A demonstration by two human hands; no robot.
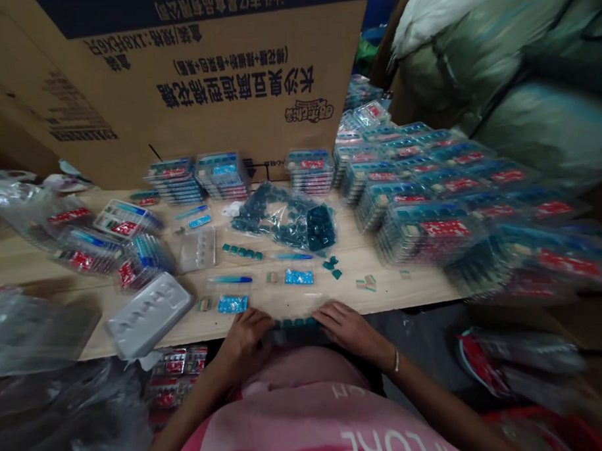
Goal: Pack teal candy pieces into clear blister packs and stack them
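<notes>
At the table's front edge, a short row of dark green square pieces (297, 323) runs between my hands. My left hand (250, 332) has its fingers closed at the row's left end, and my right hand (344, 324) closes on the right end. Just beyond my left hand lies a clear tray holding a blue pen (231, 280) and a blue patterned packet (232, 303). Farther back are another blue packet (299, 276), a second pen (291, 257) and another green row (243, 252). Several loose green pieces (336, 273) lie to the right.
An open plastic bag of green pieces (321, 226) lies mid-table. Stacks of filled clear packs (420, 231) crowd the right side. A large cardboard box (203, 110) stands behind. To the left are a white moulded tray (150, 314), scattered packs (126, 222) and clear plastic (35, 327).
</notes>
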